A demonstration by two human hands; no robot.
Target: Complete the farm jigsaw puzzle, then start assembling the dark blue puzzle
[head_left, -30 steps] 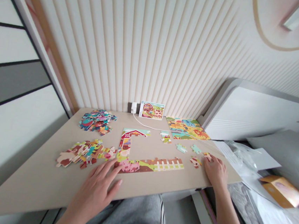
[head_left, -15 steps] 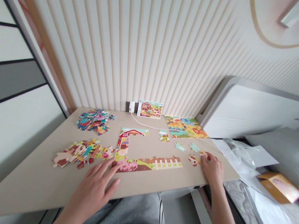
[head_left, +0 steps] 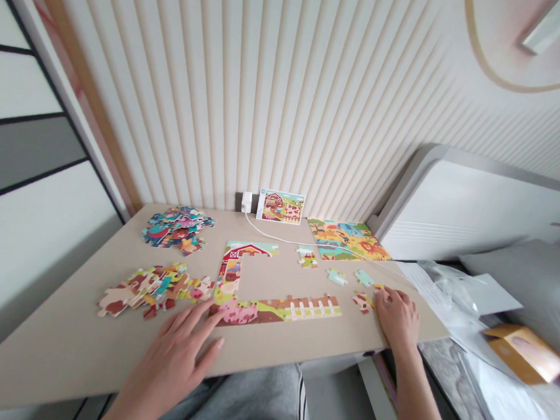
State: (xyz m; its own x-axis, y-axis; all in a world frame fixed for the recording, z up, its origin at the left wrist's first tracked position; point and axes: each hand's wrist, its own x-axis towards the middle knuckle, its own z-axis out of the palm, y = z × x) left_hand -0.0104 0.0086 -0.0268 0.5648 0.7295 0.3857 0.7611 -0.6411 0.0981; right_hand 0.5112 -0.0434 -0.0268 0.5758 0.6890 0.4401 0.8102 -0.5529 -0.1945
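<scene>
My left hand (head_left: 173, 348) lies over the table's front edge, fingers stretched out. Its fingertips touch the lower left corner of a partly joined farm puzzle (head_left: 270, 309), which shows a red barn, pink pigs and a white fence. At the right end of the table my right hand (head_left: 399, 317) has its fingers curled down on a puzzle piece (head_left: 378, 287), mostly hidden by them. Just left of it lies a brown-and-white piece (head_left: 363, 302). Two pale blue pieces (head_left: 337, 277) and a tractor section (head_left: 307, 257) lie farther back.
A pile of farm pieces (head_left: 154, 287) spreads at the left, with a darker, colourful pile (head_left: 178, 228) behind it. A picture card (head_left: 281, 207) leans on the wall beside a white plug (head_left: 246, 201). Its cable crosses an animal puzzle (head_left: 349, 240). A bed with papers stands right.
The fingers of my right hand have shifted slightly over the puzzle piece, covering more of it. My left hand and the other pieces stay in place.
</scene>
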